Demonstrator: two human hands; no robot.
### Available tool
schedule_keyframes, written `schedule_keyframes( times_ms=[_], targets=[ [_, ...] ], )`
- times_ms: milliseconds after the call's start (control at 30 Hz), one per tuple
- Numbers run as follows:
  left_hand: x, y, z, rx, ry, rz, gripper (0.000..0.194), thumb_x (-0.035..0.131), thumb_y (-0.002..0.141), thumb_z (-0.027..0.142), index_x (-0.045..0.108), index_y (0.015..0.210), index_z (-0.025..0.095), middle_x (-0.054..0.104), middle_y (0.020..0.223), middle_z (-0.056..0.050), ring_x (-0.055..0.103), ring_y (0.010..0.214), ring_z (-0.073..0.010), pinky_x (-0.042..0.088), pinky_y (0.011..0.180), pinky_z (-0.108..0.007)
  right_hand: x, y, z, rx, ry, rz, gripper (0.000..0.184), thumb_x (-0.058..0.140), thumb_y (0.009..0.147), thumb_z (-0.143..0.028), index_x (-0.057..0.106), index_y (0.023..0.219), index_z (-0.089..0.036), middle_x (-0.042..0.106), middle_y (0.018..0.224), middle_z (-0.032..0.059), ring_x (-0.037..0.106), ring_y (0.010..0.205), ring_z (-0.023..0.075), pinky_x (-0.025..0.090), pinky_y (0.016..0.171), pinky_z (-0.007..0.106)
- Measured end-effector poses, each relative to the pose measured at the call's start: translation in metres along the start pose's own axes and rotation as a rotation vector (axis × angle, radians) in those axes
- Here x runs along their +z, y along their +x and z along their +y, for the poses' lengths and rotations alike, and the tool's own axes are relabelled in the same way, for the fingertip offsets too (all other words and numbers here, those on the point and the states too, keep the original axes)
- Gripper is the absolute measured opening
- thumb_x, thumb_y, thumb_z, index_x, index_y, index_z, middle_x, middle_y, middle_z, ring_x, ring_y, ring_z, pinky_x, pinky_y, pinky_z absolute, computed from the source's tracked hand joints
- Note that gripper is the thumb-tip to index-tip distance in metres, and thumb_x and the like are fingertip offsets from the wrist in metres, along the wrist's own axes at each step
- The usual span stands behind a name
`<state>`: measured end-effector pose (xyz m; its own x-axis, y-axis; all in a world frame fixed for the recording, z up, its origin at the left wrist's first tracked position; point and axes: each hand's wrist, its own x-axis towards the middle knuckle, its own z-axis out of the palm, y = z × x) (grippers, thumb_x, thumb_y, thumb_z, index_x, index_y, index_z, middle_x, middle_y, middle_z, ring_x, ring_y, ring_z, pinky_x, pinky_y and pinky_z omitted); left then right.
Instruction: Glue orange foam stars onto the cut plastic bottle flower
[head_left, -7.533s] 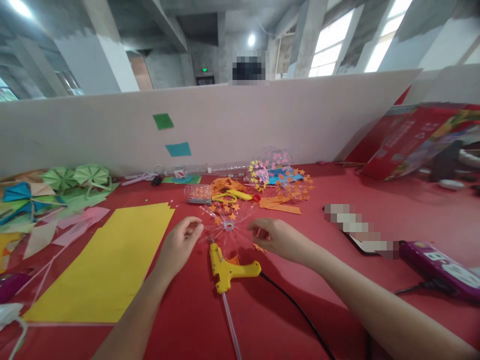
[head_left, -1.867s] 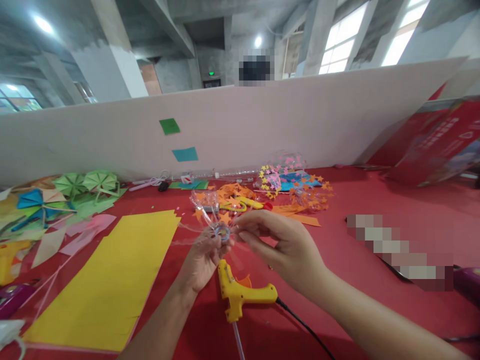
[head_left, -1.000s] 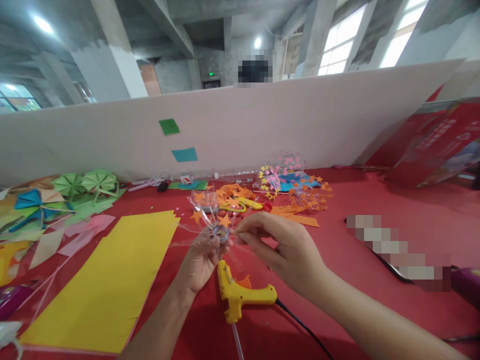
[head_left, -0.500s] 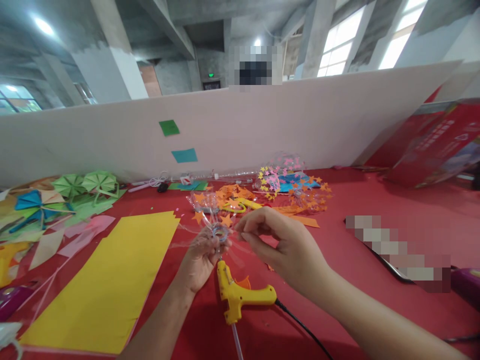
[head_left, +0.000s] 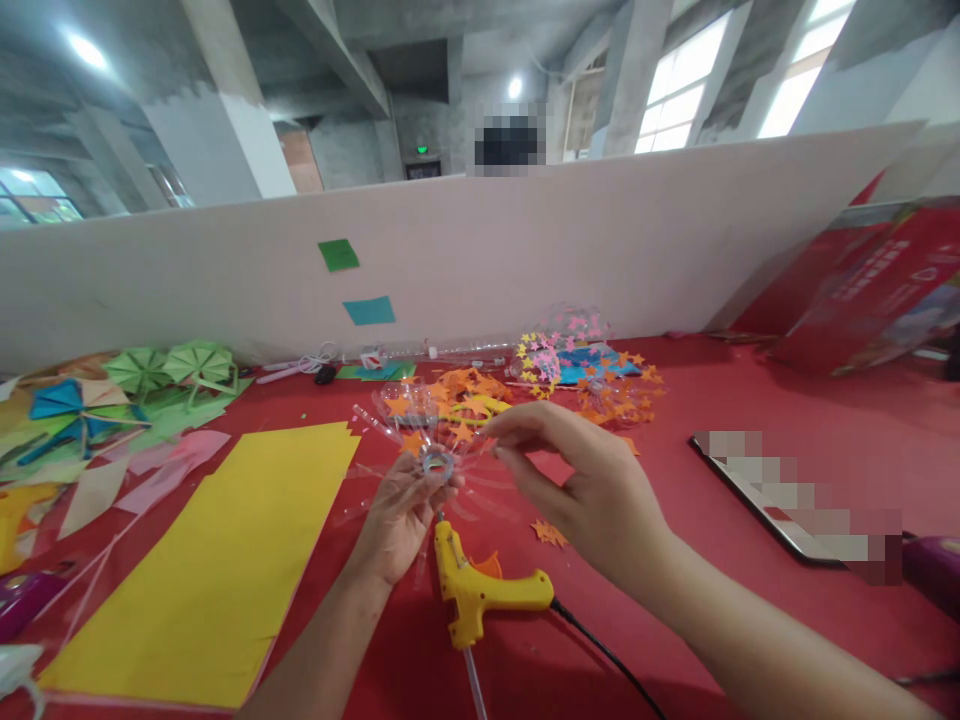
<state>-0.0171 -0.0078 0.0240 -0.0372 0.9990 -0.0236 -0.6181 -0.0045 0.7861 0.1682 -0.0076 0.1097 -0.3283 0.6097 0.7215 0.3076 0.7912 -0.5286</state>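
My left hand (head_left: 409, 510) grips a clear plastic bottle neck (head_left: 438, 463), its round opening facing me. Thin transparent strips (head_left: 375, 424) fan out from it, some carrying orange paper stars (head_left: 413, 444). To the right, my right hand (head_left: 581, 475) has thumb and forefinger pinched at the outer end of the strips. What lies between those fingertips is too small to make out. A yellow hot glue gun (head_left: 469, 590) lies just below the bottle neck, nozzle pointing up toward my left hand. Several loose orange stars (head_left: 550, 533) rest below my right hand.
Yellow paper sheets (head_left: 217, 560) lie at left, with green folded paper shapes (head_left: 199, 362) beyond. Orange paper scraps (head_left: 469, 385) and star-covered strips (head_left: 619, 400) are behind my hands. A phone-like flat object (head_left: 757, 505) lies right. A white partition (head_left: 465, 250) closes the back.
My right hand has shifted slightly right and away from the bottle neck. The strips have turned a little with my left hand's hold. Orange stars beneath my right hand show more fully.
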Motion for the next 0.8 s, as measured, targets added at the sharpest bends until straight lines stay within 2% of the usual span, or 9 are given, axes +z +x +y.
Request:
schedule_keyframes(
  times_ms=[67, 167, 400, 567, 800],
  targets=[
    [0.000, 0.000, -0.002, 0.034, 0.010, 0.008, 0.034, 0.079, 0.060, 0.015, 0.063, 0.090, 0.017, 0.071, 0.082, 0.000, 0.070, 0.073, -0.0153, 0.054, 0.069, -0.022, -0.003, -0.001, -0.004, -0.050, -0.037, 0.048, 0.016, 0.050, 0.083, -0.006, 0.057, 0.089, -0.018, 0.063, 0.080, 0.0002, 0.059, 0.071, 0.0093, 0.049, 0.066, 0.020],
    [0.003, -0.001, -0.005, 0.072, 0.024, 0.016, 0.028, 0.077, 0.063, 0.014, 0.063, 0.087, 0.017, 0.071, 0.083, 0.001, 0.069, 0.075, -0.0138, 0.054, 0.071, -0.022, -0.003, -0.003, -0.010, -0.088, -0.030, 0.017, 0.013, 0.050, 0.084, -0.007, 0.057, 0.088, -0.017, 0.062, 0.079, -0.0002, 0.057, 0.068, 0.0081, 0.046, 0.063, 0.019],
    [0.008, -0.004, -0.009, 0.090, -0.003, 0.041, 0.023, 0.076, 0.063, 0.011, 0.060, 0.076, 0.020, 0.068, 0.073, 0.005, 0.065, 0.069, -0.0081, 0.050, 0.069, -0.018, 0.015, -0.012, -0.004, 0.041, -0.020, -0.085, 0.015, 0.054, 0.083, -0.011, 0.057, 0.096, -0.018, 0.058, 0.068, -0.0037, 0.052, 0.056, 0.0073, 0.040, 0.051, 0.018],
    [0.012, -0.005, -0.009, 0.090, -0.002, 0.074, 0.028, 0.078, 0.058, 0.013, 0.058, 0.078, 0.020, 0.068, 0.075, 0.005, 0.065, 0.072, -0.0092, 0.049, 0.070, -0.020, 0.022, -0.014, -0.001, 0.089, 0.054, -0.070, 0.012, 0.054, 0.082, -0.010, 0.055, 0.089, -0.020, 0.061, 0.071, -0.0030, 0.051, 0.055, 0.0071, 0.039, 0.049, 0.018],
    [0.013, -0.005, -0.010, 0.094, 0.009, 0.045, 0.027, 0.078, 0.059, 0.013, 0.062, 0.080, 0.020, 0.067, 0.071, 0.005, 0.063, 0.069, -0.0079, 0.048, 0.069, -0.017, 0.024, -0.012, -0.002, 0.032, 0.084, -0.019, 0.012, 0.054, 0.083, -0.010, 0.059, 0.091, -0.018, 0.063, 0.071, -0.0020, 0.056, 0.059, 0.0080, 0.045, 0.057, 0.018]
  ],
)
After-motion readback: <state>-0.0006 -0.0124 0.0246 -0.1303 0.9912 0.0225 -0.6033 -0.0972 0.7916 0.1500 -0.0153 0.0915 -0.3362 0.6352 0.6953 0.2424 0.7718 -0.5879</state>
